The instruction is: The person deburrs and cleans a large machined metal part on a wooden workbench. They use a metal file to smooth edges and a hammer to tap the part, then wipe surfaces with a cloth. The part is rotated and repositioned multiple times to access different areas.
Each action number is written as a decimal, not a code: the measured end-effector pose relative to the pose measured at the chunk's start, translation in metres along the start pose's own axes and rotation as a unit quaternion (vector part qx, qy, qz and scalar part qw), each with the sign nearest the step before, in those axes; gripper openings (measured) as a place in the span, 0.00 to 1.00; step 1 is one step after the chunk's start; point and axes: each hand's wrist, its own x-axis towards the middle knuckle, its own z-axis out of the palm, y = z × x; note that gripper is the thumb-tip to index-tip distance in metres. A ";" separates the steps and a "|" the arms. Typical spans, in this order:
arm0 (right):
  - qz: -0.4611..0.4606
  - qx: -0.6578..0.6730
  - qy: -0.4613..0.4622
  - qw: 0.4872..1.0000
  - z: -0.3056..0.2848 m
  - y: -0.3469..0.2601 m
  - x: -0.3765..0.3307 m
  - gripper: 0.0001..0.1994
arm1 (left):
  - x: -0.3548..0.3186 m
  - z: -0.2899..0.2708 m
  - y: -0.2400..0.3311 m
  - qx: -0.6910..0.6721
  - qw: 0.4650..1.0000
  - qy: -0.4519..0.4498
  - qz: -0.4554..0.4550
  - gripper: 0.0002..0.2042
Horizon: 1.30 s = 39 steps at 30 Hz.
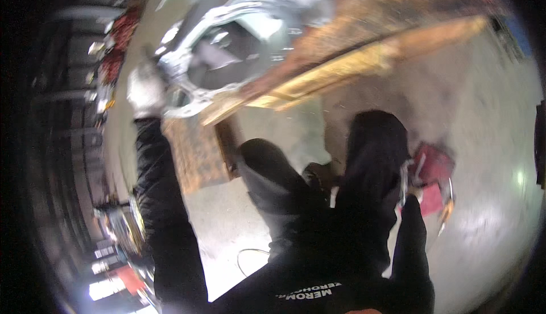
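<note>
Silvery metal, bright and blurred, forms the large casting [264, 47] we see on the brown wooden desk [392, 15], toward the upper left of the view. A big round opening with a dark interior takes up its middle, a pale uneven rim runs around that, and a smaller hole sits low on its near left side. Small light marks dot the flat grey face right of the opening. Our left hand [147, 89], in a whitish glove, is at the casting's left edge; we cannot tell whether its fingers grip or only rest there. Our right hand [414, 192] is low, beside a red object [435, 165] near the floor [489, 200], its fingers too unclear to read.
</note>
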 end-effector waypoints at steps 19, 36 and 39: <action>-0.193 0.570 0.318 0.733 -0.385 -0.216 -0.233 0.22 | -0.030 -0.055 0.059 -0.032 0.989 0.050 0.139 0.32; -0.353 0.628 -0.331 0.610 -0.427 -0.532 -0.434 0.23 | -0.009 -0.039 0.036 -0.049 0.990 -0.010 0.136 0.31; -0.357 0.644 -0.383 0.557 -0.430 -0.558 -0.423 0.17 | 0.001 -0.035 0.021 -0.110 0.989 -0.044 0.086 0.33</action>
